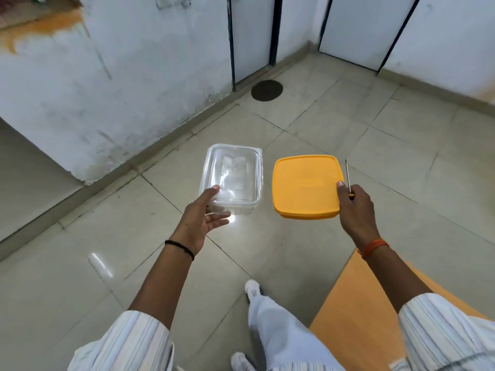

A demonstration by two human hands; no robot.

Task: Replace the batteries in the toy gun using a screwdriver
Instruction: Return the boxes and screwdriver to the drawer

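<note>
The left hand (203, 218) grips a clear plastic box (233, 178), while the right hand (353, 207) pinches a yellow-lidded container (305, 186) and an upright screwdriver (347, 178).

clear box (233, 178): see-through, colourless
lid (305, 185): yellow-orange, plain
screwdriver (348, 179): silver shaft, yellow handle
sleeves (139, 344): white, thin stripes
left wristband (180, 247): black
right wrist thread (373, 247): orange
floor (348, 124): pale beige tiles
table corner (356, 317): orange
</note>
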